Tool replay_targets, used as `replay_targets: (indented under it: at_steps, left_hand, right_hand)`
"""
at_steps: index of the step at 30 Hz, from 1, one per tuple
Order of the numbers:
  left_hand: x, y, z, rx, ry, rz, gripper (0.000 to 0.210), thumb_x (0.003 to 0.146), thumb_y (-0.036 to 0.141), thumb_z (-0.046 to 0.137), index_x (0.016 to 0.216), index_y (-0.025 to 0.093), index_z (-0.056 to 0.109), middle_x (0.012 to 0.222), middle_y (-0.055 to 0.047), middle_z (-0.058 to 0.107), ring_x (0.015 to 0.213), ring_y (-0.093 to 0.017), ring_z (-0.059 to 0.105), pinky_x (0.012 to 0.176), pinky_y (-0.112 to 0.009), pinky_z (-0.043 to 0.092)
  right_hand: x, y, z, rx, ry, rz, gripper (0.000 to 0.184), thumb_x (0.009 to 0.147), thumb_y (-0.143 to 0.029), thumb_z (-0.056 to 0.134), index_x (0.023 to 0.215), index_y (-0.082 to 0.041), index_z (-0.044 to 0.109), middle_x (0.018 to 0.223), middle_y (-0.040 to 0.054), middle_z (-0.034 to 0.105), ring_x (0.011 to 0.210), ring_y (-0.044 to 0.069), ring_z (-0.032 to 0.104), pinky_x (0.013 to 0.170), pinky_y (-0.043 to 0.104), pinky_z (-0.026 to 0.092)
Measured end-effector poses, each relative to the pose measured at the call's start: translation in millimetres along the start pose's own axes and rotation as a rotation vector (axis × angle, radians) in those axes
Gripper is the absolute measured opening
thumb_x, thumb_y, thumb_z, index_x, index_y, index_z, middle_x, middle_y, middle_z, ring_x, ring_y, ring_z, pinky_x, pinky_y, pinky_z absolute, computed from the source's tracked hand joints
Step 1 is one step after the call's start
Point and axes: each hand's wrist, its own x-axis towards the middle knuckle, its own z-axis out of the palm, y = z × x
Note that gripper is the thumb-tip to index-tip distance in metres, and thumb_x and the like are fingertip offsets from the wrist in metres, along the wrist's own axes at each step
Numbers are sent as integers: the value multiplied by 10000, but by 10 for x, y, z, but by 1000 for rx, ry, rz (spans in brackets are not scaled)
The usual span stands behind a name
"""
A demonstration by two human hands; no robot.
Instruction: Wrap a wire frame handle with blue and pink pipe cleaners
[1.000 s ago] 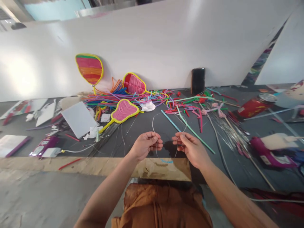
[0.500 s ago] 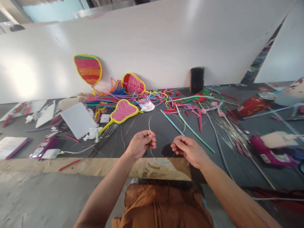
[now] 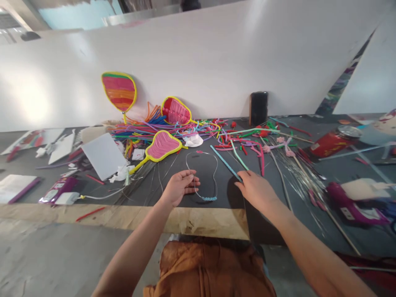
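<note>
A thin wire loop point(image 3: 215, 168) lies in front of me, with light blue pipe cleaner wound round its near side and a small pink bit at its far side. My left hand point(image 3: 181, 187) holds the loop's left side between thumb and fingers. My right hand point(image 3: 256, 189) is down on the dark table, thumb and forefinger closed about the near end of a straight light blue pipe cleaner point(image 3: 225, 162). Beside it, a mint green pipe cleaner point(image 3: 237, 155) runs under the same fingers, its near part hidden.
A yellow-edged pink fan shape point(image 3: 163, 146) lies left of the loop; two similar ones point(image 3: 120, 91) point(image 3: 176, 110) stand behind. Pipe cleaners point(image 3: 148, 130) are heaped at the back. A phone point(image 3: 258, 108) leans on the white board. A red can point(image 3: 334, 141) and loose wires point(image 3: 291, 165) are rightward.
My right hand has let go of the wire loop and moved right, down onto the pipe cleaners. The loop has come down toward the table, my left hand staying at its left side.
</note>
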Motion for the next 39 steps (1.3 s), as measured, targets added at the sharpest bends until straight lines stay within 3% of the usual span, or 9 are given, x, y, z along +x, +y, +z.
replay_targets:
  at_steps: [4,8,11,14,18,24,35,39]
  left_hand:
    - [-37,35,-84,205,4,-85,323,799,206,581,1110,123,548,853,-87,671,737,-160,664,599,-265,550]
    - [-57,134,-261,642,9,-80,217,776,302,575,892,136,652,659,-55,656,570,-161,630,525,-264,512]
    - [18,272,-344,947,93,144,171,775,293,542,782,182,672,650,-38,662,578,-162,615,566,-255,483]
    - [234,402,-311,1162,179,437,216,765,218,532,906,220,696,910,-44,703,870,-207,628,789,-279,458]
    - [632,470,-164,1309,121,469,346,773,126,477,1052,173,676,1112,-91,659,1051,-243,576,914,-317,406]
    - [940,474,-53,1362,44,409,293,794,157,483,983,180,706,1031,-89,683,970,-231,600,856,-307,424]
    - [986,481,-24,1275,87,375,171,748,204,568,821,193,722,870,-61,696,827,-212,598,740,-291,417]
    - [999,506,-25,1187,96,335,106,701,174,600,703,169,707,704,-37,666,695,-171,573,666,-267,402]
  right_hand:
    - [31,36,-1,-49,-103,21,176,821,-126,491,925,-171,626,865,104,674,741,218,660,592,282,411]
    - [-77,124,-63,192,-25,38,198,758,-194,528,904,-233,656,755,27,703,719,206,667,615,276,443]
    - [-248,42,-89,436,-14,51,246,756,-284,526,953,-232,663,708,13,702,628,180,653,588,267,462]
    - [-396,-168,-36,525,-114,-12,304,763,-288,495,1005,-215,664,730,20,712,621,172,647,582,261,467]
    - [-423,-396,96,450,-164,-83,353,746,-232,460,1025,-188,671,783,44,720,668,191,655,603,279,463]
    - [-312,-450,179,429,-165,-88,370,754,-198,451,1060,-188,659,806,48,719,684,185,647,632,279,456]
    - [-304,-514,303,433,-167,-65,392,779,-205,442,1123,-144,621,822,68,698,718,194,643,670,293,464]
    - [-369,-511,284,506,-151,-41,380,789,-224,434,1110,-154,625,835,71,696,728,198,642,670,306,476]
